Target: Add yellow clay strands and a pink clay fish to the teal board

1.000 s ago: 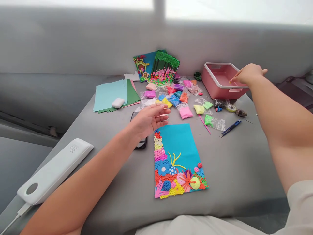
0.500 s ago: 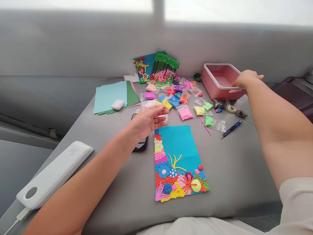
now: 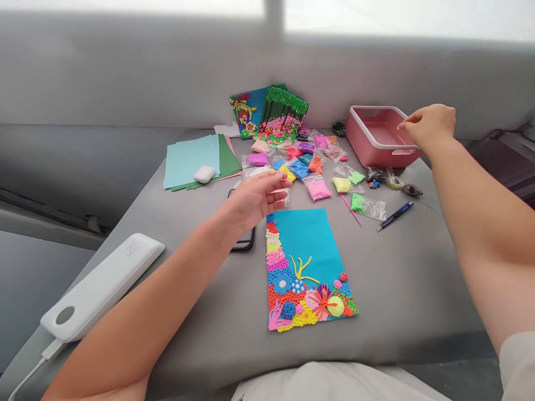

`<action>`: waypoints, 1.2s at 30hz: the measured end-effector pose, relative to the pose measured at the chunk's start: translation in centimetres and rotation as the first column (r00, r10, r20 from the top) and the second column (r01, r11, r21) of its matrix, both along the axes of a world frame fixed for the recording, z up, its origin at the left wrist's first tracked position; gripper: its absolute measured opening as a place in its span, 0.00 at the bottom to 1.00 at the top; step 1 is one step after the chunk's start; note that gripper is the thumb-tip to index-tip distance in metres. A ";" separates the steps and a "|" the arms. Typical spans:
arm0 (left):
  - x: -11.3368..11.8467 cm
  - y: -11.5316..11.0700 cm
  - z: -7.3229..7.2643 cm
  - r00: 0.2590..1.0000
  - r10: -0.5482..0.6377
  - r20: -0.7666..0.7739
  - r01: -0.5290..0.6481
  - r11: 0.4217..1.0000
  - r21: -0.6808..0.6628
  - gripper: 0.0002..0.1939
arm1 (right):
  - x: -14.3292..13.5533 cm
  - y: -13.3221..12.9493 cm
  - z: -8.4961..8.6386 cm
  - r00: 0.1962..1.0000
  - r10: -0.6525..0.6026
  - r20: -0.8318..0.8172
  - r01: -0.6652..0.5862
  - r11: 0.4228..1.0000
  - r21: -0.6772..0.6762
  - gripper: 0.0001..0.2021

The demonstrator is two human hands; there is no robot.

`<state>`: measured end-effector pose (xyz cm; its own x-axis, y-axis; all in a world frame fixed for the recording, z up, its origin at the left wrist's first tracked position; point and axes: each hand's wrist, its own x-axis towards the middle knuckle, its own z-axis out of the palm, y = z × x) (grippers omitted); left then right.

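Observation:
My right hand (image 3: 432, 127) is over the right rim of a pink basket (image 3: 378, 154) with a white edge. Its thumb and fingers are pinched, and a small yellow bit of clay (image 3: 398, 128) shows at the tips. My left hand (image 3: 262, 196) hovers above the table with its fingers loosely curled and apart, and I see nothing in it. Just in front of that hand lies a blue card (image 3: 307, 236), decorated along its left and bottom edges with colourful clay dots, flowers, balls and yellow strands (image 3: 301, 270). A dark phone (image 3: 246, 240) is partly hidden beneath my left wrist.
Several bags of coloured clay (image 3: 319, 189) spread across the table's middle. A blue cutter (image 3: 395, 216) and a pink stick (image 3: 350, 209) lie to the right. Coloured sheets (image 3: 190, 159), a white case (image 3: 204, 174) and a power bank (image 3: 104, 287) are leftward. Finished pictures (image 3: 282, 114) lean behind.
My right hand has lifted from inside the basket to above its rim, and a yellow bit now shows at its fingertips. My left hand stays nearly in place; the view has shifted slightly.

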<state>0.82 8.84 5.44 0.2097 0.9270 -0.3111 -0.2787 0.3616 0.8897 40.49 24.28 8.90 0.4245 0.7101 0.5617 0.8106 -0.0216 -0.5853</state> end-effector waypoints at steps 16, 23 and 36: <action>1.7 -3.3 3.2 0.984 -0.172 0.043 0.156 0.954 0.257 0.15 | -18.8 -18.7 0.7 0.501 0.863 0.068 -0.856 0.482 0.188 0.04; 0.6 -3.3 3.0 0.963 -0.222 -0.155 0.260 0.919 0.298 0.15 | -18.4 -17.9 0.3 0.351 0.873 0.339 -0.936 0.341 0.090 0.10; 0.4 -3.0 2.7 0.940 -0.263 -0.217 0.310 0.925 0.221 0.20 | -17.9 -18.0 -0.3 0.394 0.828 0.399 -0.916 0.388 0.102 0.06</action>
<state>1.24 5.86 8.10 0.4399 0.8877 -0.1359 -0.0232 0.1626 0.9864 22.58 6.24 8.62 -0.5229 0.3987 0.7534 0.3809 0.9000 -0.2119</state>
